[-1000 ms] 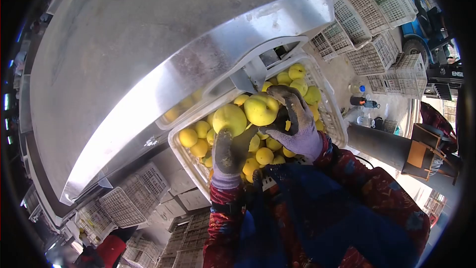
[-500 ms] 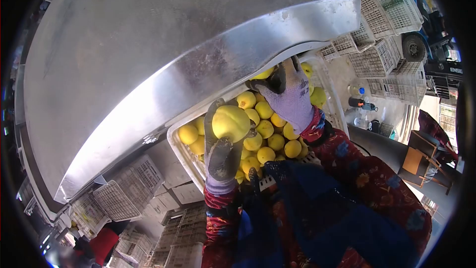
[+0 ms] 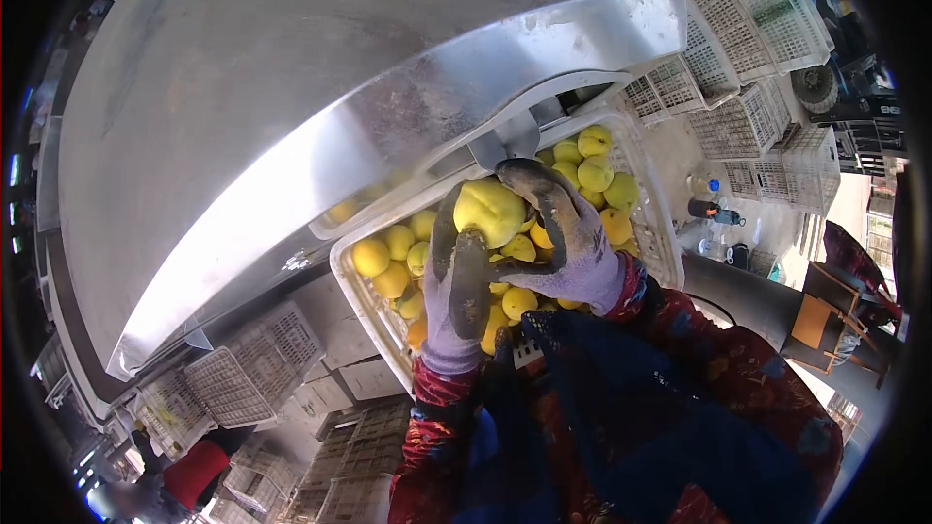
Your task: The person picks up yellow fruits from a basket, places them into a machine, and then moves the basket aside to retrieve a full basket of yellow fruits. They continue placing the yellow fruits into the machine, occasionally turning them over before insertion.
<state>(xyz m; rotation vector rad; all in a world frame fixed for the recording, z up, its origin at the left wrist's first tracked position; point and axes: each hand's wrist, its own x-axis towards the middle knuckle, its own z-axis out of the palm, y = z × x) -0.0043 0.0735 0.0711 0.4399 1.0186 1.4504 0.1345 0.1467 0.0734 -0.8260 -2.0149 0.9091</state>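
My left hand [image 3: 460, 291], in a lilac glove with a dark coated palm, grips a large yellow peach [image 3: 490, 213] between thumb and fingers. The peach is raised over a white plastic crate [image 3: 374, 335] filled with more yellow peaches [image 3: 595, 173]. My right hand [image 3: 573, 243], gloved alike, is beside it with thumb and fingers spread apart. Its fingertips are right at the peach's upper right edge, while the thumb points toward my left hand below. Both hands partly hide the fruit in the middle of the crate.
A broad metal table [image 3: 291, 87] with a shiny curved edge overhangs the crate's far side. Stacked white crates [image 3: 743, 121] stand at right, with others [image 3: 252, 369] at lower left. Bottles [image 3: 714, 212] are on the floor. Another person [image 3: 194, 475] is at lower left.
My right hand has drawn back from the crate's far side to the peach in my left hand. My left hand has moved slightly right and up with the peach.
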